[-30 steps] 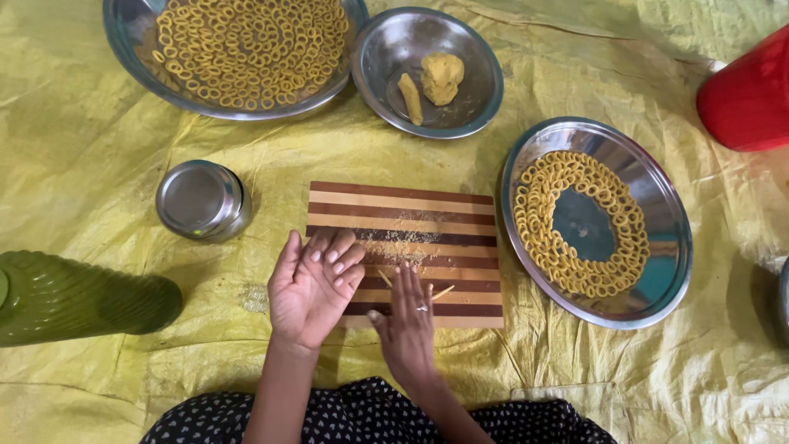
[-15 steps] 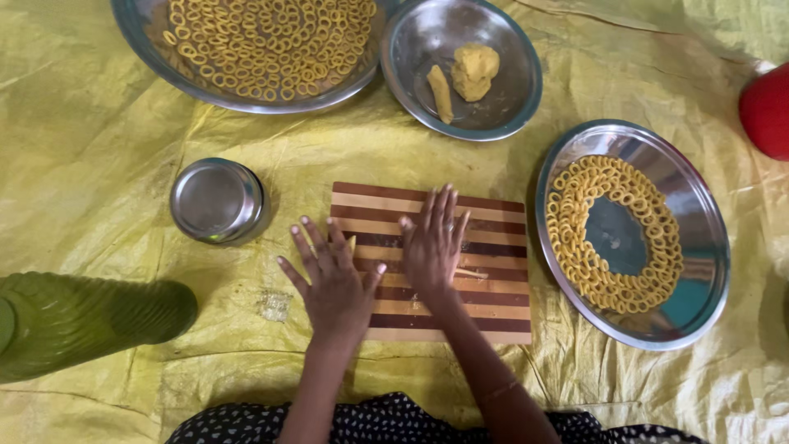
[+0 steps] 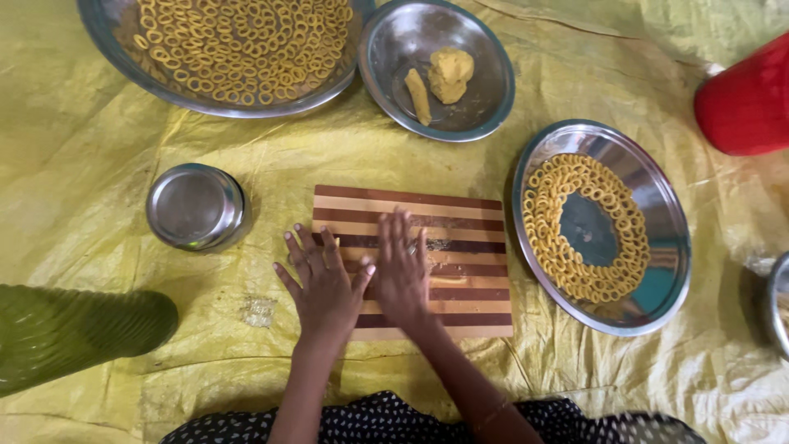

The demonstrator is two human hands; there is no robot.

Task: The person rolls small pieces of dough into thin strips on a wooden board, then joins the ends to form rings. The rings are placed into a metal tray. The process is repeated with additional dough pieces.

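Observation:
A striped wooden board (image 3: 460, 215) lies on a yellow sheet in front of me. My left hand (image 3: 325, 286) rests flat on the board's left edge with its fingers spread, and it holds nothing. Beside it, my right hand (image 3: 401, 267) presses palm-down on the middle of the board with straight fingers. A thin yellow dough strand (image 3: 448, 280) shows just right of that hand; anything under the palm is hidden. To the right, a steel plate (image 3: 649, 304) carries a ring of small dough loops (image 3: 549, 215).
A large steel tray (image 3: 107, 49) full of dough loops sits at the top left. A steel bowl (image 3: 493, 82) with dough lumps (image 3: 450, 72) is at the top centre. An upturned small steel bowl (image 3: 196, 205), a green object (image 3: 66, 333) and a red container (image 3: 748, 103) surround the board.
My right hand slid from the board's near edge up over its middle, then drew back slightly. My left hand stayed at the board's left edge.

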